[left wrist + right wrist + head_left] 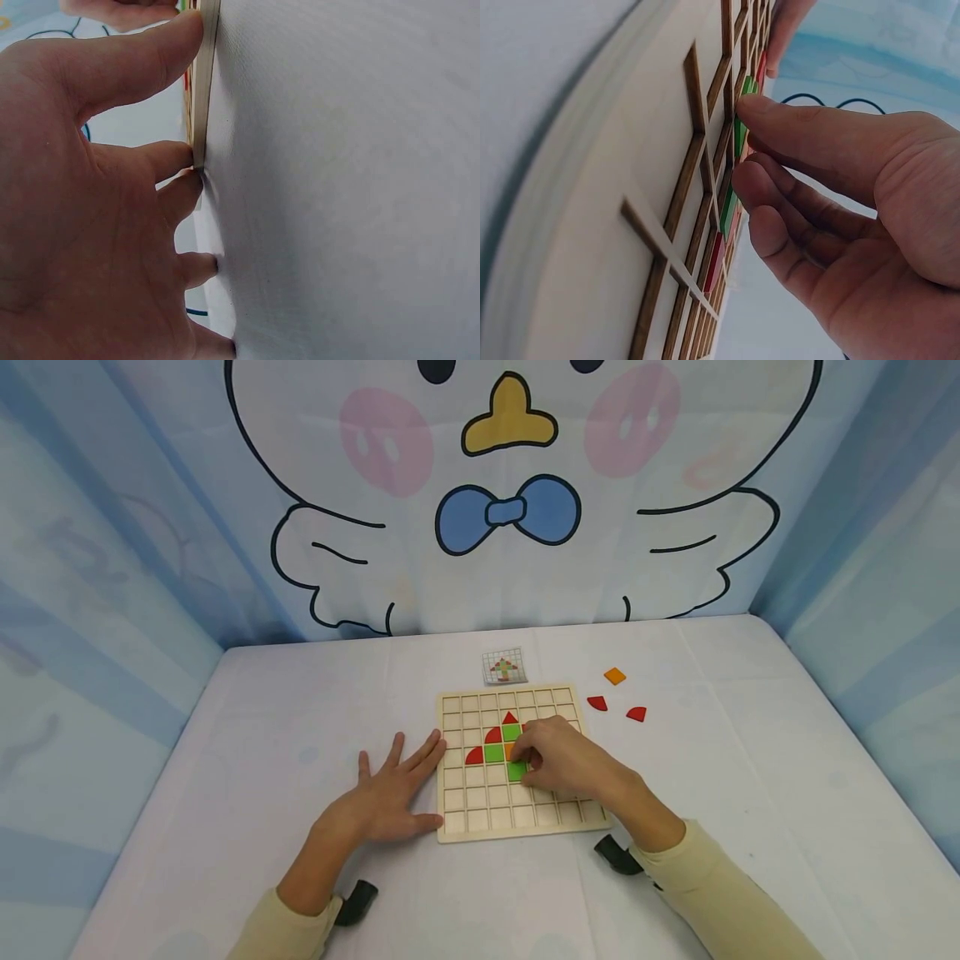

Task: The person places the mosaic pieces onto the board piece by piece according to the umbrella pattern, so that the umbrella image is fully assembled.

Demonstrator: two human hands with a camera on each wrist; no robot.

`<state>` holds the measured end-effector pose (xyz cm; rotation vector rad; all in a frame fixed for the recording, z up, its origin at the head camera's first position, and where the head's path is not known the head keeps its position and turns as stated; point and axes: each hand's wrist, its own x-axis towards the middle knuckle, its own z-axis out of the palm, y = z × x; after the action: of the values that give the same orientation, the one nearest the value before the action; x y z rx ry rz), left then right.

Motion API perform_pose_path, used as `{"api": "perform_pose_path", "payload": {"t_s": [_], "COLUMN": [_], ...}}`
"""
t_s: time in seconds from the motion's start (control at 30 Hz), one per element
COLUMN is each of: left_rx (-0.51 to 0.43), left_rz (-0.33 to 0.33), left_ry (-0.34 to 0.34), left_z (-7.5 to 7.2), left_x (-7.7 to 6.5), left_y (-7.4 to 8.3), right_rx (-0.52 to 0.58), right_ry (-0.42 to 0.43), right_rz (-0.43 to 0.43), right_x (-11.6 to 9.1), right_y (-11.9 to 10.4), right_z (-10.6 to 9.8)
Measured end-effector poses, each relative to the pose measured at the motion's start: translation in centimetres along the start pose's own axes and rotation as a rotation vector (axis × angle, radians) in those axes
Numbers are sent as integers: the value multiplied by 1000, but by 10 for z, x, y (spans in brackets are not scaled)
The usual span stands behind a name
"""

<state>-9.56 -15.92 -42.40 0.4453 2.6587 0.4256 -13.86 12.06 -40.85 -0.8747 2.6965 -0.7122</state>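
Note:
A wooden grid board lies on the table with red, green and orange pieces in its middle cells. My left hand is spread flat on the cloth, its thumb and fingertips against the board's left edge. My right hand bends over the board. Its thumb and index finger pinch a green square tile low in the pattern, just under an orange piece. In the right wrist view the thumb tip meets a green tile, and the other fingers are curled. The hand hides several cells on the right.
Behind the board lies a small pattern card. To the right of it are an orange square and two red quarter-round pieces, one nearer and one farther right. A printed curtain hangs behind the table.

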Motion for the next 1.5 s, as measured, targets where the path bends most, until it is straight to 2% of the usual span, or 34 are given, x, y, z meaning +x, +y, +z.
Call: {"api": "perform_pose_path", "payload": {"t_s": [0.27,0.57,0.77,1.07,1.5], "left_rx": [1,-1,1,6,2], "left_rz": [10,10,6,8,8], "left_ry": [8,10,11,10,8], "left_z": [2,2,2,3,3], "left_x": [1,1,0,1,1], "left_y": [-3,-3,-3,-3,-2], "right_rx": [12,16,33,58,38], "right_ry": [10,-1,27,94,238], "right_rz": [-21,16,20,135,196], "right_x": [0,2,1,0,-4], "right_y": [0,5,13,36,80], "right_z": [-1,-4,-12,-31,-55]}}
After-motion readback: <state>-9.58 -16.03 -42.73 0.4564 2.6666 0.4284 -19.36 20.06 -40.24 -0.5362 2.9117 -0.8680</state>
